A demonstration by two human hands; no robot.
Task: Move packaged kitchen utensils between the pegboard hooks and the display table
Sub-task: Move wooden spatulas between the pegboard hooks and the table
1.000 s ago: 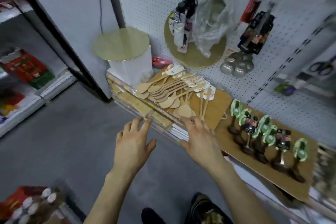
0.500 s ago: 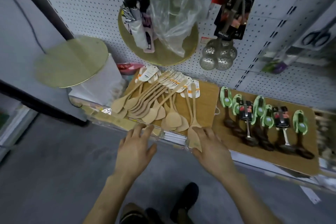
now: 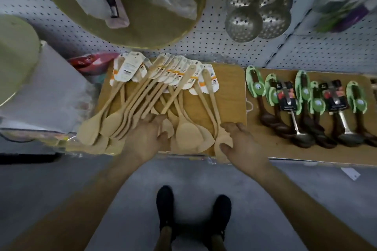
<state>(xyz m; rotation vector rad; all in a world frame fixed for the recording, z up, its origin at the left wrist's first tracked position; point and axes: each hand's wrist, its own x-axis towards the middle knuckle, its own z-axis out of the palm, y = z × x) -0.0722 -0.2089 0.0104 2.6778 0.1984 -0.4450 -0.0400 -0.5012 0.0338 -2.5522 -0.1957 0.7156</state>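
The packaged wooden spatulas (image 3: 146,96) lay fanned across the tan board (image 3: 230,91), with their tagged handles toward its far edge and their blades at its near edge. At the board's near right corner, the right hand (image 3: 244,144) curled thumb and fingers round the blade of the rightmost spatula (image 3: 212,96). The left hand (image 3: 145,140) rested on blades at the middle of the board's near edge, fingers relaxed, gripping nothing. Dark ladles (image 3: 306,134) lay right of the board. Metal skimmers (image 3: 244,22) hung on the pegboard (image 3: 204,47) beyond its far edge.

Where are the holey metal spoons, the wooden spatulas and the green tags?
Holey metal spoons (image 3: 243,24): head view, lower left spoon's bowl.
Wooden spatulas (image 3: 186,131): head view, one wide blade.
Green tags (image 3: 256,87): head view, the leftmost tag.
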